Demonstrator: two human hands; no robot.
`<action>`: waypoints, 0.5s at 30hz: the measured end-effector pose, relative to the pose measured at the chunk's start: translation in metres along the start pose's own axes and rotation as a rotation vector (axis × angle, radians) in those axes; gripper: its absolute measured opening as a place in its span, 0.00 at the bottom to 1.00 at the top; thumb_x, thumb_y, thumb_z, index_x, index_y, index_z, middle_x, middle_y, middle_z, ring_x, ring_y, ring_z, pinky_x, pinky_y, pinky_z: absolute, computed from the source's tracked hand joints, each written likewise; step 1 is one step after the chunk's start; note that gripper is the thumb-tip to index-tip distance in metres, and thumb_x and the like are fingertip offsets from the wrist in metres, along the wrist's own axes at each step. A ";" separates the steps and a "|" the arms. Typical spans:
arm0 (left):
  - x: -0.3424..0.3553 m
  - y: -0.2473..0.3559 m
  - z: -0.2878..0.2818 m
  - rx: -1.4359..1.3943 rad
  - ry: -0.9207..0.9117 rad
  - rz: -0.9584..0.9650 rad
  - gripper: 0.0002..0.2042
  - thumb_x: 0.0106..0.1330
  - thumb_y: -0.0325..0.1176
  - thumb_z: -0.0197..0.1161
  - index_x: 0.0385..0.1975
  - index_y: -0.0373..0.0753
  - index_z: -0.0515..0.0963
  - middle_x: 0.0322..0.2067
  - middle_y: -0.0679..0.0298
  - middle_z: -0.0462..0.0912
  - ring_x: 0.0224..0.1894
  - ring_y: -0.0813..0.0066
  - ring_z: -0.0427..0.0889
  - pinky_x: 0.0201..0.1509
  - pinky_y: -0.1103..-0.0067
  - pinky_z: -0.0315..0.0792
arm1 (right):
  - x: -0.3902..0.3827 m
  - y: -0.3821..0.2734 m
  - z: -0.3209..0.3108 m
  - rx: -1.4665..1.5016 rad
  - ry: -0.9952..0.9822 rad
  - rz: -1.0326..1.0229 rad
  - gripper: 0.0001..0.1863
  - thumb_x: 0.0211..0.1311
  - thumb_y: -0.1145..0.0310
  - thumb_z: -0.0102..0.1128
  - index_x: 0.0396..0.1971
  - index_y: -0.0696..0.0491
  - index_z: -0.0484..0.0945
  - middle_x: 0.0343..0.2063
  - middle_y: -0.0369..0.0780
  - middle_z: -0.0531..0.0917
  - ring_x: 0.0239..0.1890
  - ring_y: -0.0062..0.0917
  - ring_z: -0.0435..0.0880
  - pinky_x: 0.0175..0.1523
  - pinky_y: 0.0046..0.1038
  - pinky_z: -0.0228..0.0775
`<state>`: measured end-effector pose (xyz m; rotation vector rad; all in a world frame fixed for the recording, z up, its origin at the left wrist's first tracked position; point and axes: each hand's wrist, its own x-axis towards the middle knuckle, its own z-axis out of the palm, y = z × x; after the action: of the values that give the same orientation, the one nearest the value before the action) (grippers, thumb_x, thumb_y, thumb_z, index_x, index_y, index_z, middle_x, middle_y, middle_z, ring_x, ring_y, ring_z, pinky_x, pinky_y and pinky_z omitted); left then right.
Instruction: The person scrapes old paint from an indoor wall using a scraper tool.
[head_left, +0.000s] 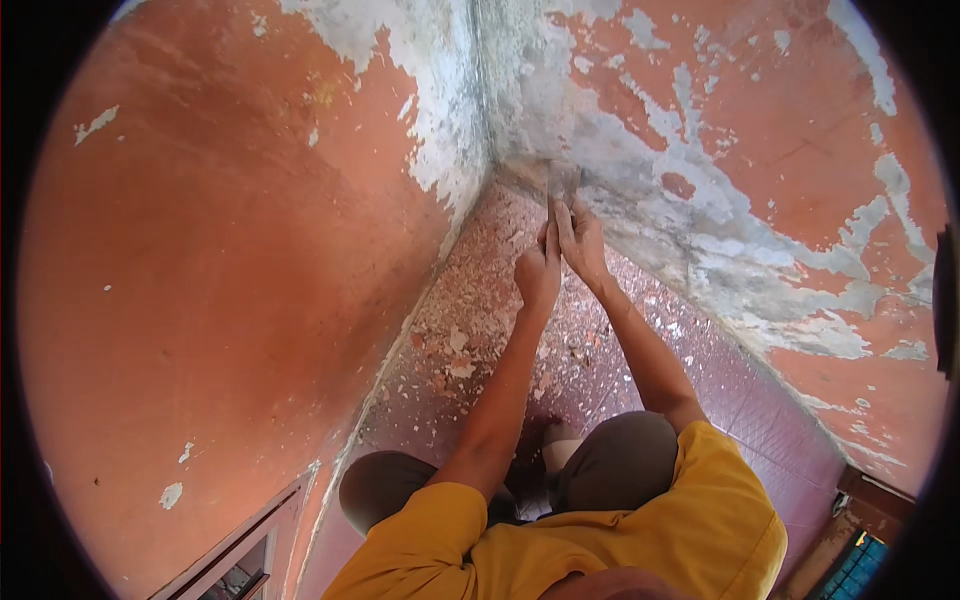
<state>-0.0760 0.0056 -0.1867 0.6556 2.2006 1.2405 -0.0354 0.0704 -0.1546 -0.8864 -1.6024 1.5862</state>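
Note:
A scraper with a flat grey blade (562, 178) is held up against the foot of the right-hand wall (640, 170), close to the corner. My left hand (538, 272) is closed around its handle, which is mostly hidden. Beside it, my right hand (584, 246) grips the same scraper higher up, fingers stretched along the blade. Around the blade the wall is bare grey and white plaster, with patches of orange paint left on it.
Paint flakes and plaster bits (460, 350) litter the reddish tiled floor (765, 425) below my hands. An orange wall (230, 280) rises close on the left. My bent knees (620, 460) are near my forearms. A framed opening (240, 550) lies at the lower left.

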 end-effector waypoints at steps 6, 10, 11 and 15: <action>0.013 0.004 0.002 -0.027 0.037 0.160 0.29 0.67 0.57 0.42 0.34 0.35 0.82 0.18 0.45 0.77 0.22 0.51 0.79 0.25 0.65 0.68 | 0.009 -0.001 -0.010 -0.225 -0.032 -0.081 0.14 0.69 0.63 0.45 0.40 0.60 0.71 0.15 0.37 0.77 0.18 0.18 0.74 0.25 0.21 0.66; 0.014 0.025 -0.008 -0.006 0.017 0.066 0.31 0.68 0.55 0.42 0.28 0.31 0.81 0.18 0.45 0.77 0.24 0.49 0.79 0.25 0.64 0.67 | 0.031 -0.009 -0.012 -0.161 -0.026 -0.139 0.14 0.68 0.63 0.46 0.42 0.60 0.72 0.14 0.38 0.76 0.17 0.20 0.75 0.24 0.23 0.66; 0.020 0.024 -0.014 -0.054 -0.005 0.080 0.30 0.67 0.56 0.42 0.31 0.33 0.81 0.19 0.45 0.78 0.24 0.49 0.79 0.25 0.64 0.67 | 0.027 -0.016 -0.006 -0.148 -0.046 -0.202 0.15 0.68 0.63 0.45 0.43 0.59 0.72 0.12 0.39 0.76 0.15 0.21 0.76 0.23 0.24 0.66; 0.008 0.019 -0.009 -0.029 0.028 0.088 0.30 0.66 0.57 0.43 0.31 0.33 0.81 0.20 0.43 0.78 0.26 0.47 0.79 0.27 0.64 0.68 | 0.011 -0.020 0.001 -0.076 -0.033 -0.083 0.15 0.68 0.64 0.45 0.46 0.60 0.71 0.12 0.38 0.75 0.15 0.19 0.76 0.22 0.23 0.65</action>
<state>-0.0849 0.0139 -0.1679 0.7345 2.1928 1.3303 -0.0413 0.0790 -0.1347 -0.8257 -1.7102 1.4988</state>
